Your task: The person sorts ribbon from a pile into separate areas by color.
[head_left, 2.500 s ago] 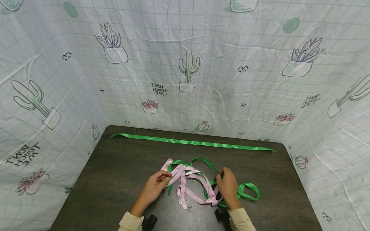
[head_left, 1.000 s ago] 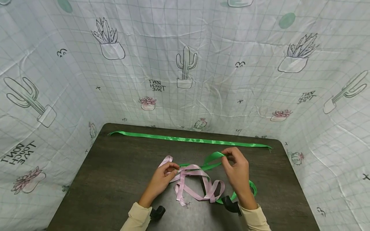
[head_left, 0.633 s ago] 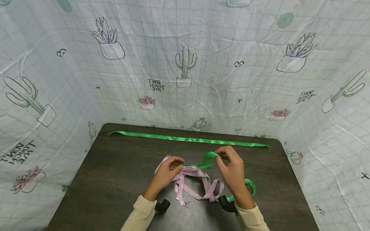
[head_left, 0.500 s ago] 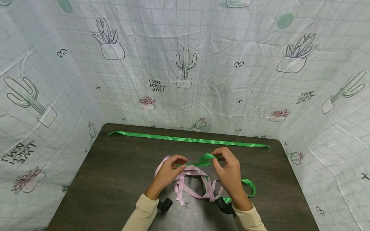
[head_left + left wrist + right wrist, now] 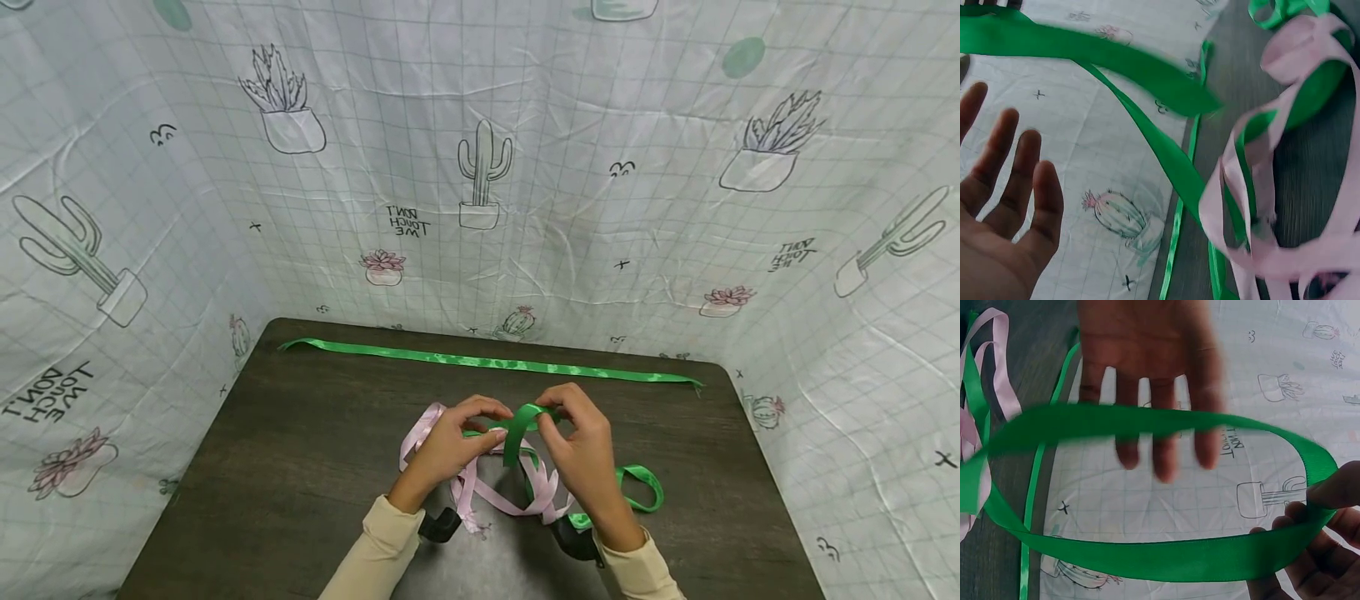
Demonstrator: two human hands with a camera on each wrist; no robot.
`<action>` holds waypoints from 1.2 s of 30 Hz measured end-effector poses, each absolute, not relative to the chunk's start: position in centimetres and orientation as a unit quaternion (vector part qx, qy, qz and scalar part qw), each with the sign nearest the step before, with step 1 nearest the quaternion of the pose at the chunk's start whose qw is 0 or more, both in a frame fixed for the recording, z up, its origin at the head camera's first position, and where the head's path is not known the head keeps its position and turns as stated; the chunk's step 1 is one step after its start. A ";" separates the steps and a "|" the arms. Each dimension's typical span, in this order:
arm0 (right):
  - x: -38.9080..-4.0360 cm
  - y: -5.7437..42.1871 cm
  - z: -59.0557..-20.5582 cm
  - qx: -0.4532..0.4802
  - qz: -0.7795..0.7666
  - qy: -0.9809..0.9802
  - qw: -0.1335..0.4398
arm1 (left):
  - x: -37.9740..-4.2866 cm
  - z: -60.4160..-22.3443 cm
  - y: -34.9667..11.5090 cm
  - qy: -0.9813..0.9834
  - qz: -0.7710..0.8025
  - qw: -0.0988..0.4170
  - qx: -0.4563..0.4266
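At the far left hangs a white cloth (image 5: 352, 125) with printed words (image 5: 48, 390) that say "DON'T TOUCH ME," but backward. Next is the brown bench (image 5: 300, 467), whose left edge is well apart from the hands. A straight green ribbon (image 5: 480, 362) lies along the back edge, nearly corner to corner. The left hand (image 5: 453, 442) has a tan sleeve (image 5: 378, 537), and its arm slants up to the right from the near side. Its fingers are loose and nearly straight, free of grip, just beside a looped green ribbon (image 5: 1166, 559); I cannot tell if they touch it. Behind, on the cloth, are the same backward words. Below the hands a pink ribbon (image 5: 1316, 257) lies in a messy pile, mixed with green. The looped ribbon is up in the air between the hands. The right hand (image 5: 577, 442) slants up to the left and pinches it with thumb and fingers. Right of that wrist, a green curl (image 5: 657, 487) lies on the bench. The right edge is well apart, with small backward words above it.
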State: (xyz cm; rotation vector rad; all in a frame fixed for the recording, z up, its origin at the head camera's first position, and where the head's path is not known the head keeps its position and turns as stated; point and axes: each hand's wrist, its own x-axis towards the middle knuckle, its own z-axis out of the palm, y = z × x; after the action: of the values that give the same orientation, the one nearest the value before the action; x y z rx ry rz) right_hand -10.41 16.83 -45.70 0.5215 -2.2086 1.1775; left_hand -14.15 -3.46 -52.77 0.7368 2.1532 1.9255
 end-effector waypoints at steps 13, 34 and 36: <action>-10.7 16.6 -46.0 0.199 0.441 -0.824 0.294 | -13.4 -51.5 -3.3 0.697 0.658 0.094 0.268; -11.1 19.3 -45.1 0.108 0.631 -0.766 -0.059 | -14.2 -51.2 -6.8 0.689 0.686 0.032 0.229; -11.2 19.5 -45.1 0.114 0.617 -0.775 -0.071 | -14.3 -51.1 -7.0 0.689 0.687 0.031 0.231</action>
State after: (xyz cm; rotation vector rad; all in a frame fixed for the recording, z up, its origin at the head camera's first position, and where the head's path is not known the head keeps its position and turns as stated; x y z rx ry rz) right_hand -11.24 19.52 -45.09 0.3743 -2.5517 2.0323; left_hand -14.29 -7.03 -51.11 0.7112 2.1219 2.1160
